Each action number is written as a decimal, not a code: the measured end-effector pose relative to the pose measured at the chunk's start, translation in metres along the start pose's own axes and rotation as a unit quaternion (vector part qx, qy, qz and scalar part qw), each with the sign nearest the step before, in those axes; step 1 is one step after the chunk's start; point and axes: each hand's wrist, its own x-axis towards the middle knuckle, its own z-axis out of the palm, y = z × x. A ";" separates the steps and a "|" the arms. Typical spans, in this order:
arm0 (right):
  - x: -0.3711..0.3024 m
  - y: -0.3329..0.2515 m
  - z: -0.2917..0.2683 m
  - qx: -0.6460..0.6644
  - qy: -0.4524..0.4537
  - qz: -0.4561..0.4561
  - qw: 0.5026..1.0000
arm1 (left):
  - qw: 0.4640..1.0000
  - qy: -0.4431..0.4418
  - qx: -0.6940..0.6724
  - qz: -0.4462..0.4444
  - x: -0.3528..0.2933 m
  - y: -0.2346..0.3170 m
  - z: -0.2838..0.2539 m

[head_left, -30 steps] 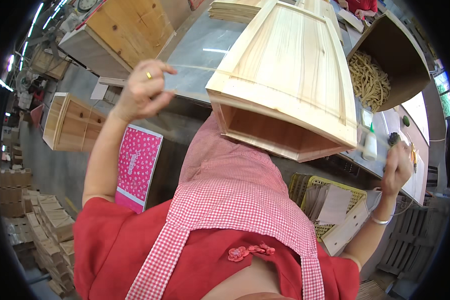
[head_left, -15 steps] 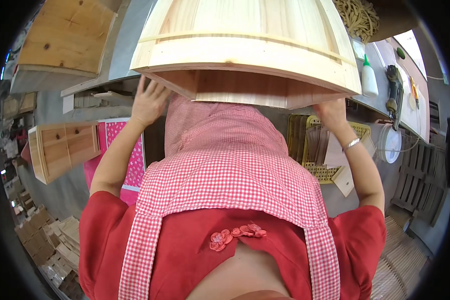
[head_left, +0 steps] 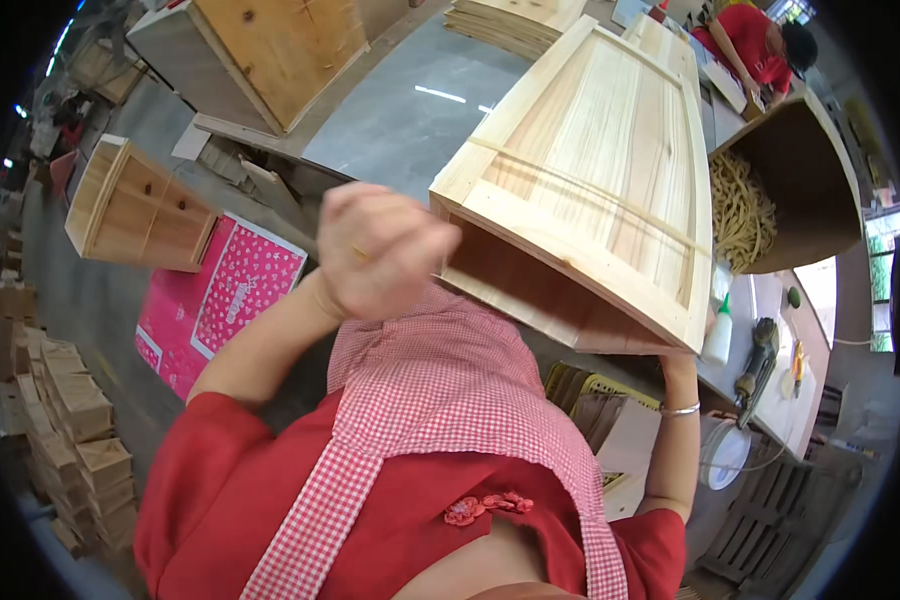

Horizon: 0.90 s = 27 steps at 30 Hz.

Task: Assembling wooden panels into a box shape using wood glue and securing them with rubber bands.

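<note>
A large tapered box of pale wood [head_left: 600,150] lies on the bench at a slant, its open end facing me. A stretched yellowish band [head_left: 590,190] runs across its upper panel. My left hand [head_left: 380,250] is raised beside the box's near left corner, curled into a fist and slightly blurred, with a ring on one finger. I see nothing held in it. Under the near right corner, my right hand [head_left: 678,364] grips the box; its fingers are hidden behind the wood. A bracelet circles that wrist.
Yellowish bands [head_left: 742,212] spill from a carton [head_left: 805,190] at the right. A glue bottle [head_left: 718,332] and a dark power tool [head_left: 758,360] lie nearby. Wooden boxes [head_left: 280,50] stand at the left. Boards [head_left: 520,22] are stacked behind. A co-worker [head_left: 750,45] sits far right.
The box has turned, its near right corner coming closer to me. My left hand has risen from the box's left edge and closed into a fist. My right hand stays at the right corner.
</note>
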 end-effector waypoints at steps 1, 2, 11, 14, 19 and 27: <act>0.009 -0.005 -0.005 -0.013 -0.035 -0.041 0.998 | 0.998 0.026 -0.037 0.036 0.024 0.017 0.006; 0.017 -0.013 -0.009 -0.053 -0.076 -0.074 0.993 | 0.995 -0.011 -0.076 0.064 0.046 0.035 0.012; 0.087 -0.050 -0.037 -0.048 -0.140 0.026 0.989 | 0.930 -0.270 -0.224 0.111 0.149 0.093 0.090; 0.130 -0.028 -0.020 -0.029 -0.059 0.015 0.998 | 0.940 -0.250 -0.204 0.109 0.141 0.097 0.093; 0.219 0.028 0.024 -0.074 -0.037 -0.003 0.997 | 0.941 -0.247 -0.218 0.081 0.137 0.102 0.100; 0.247 0.160 0.067 -0.166 -0.033 0.073 0.983 | 0.938 -0.252 -0.229 0.065 0.136 0.103 0.097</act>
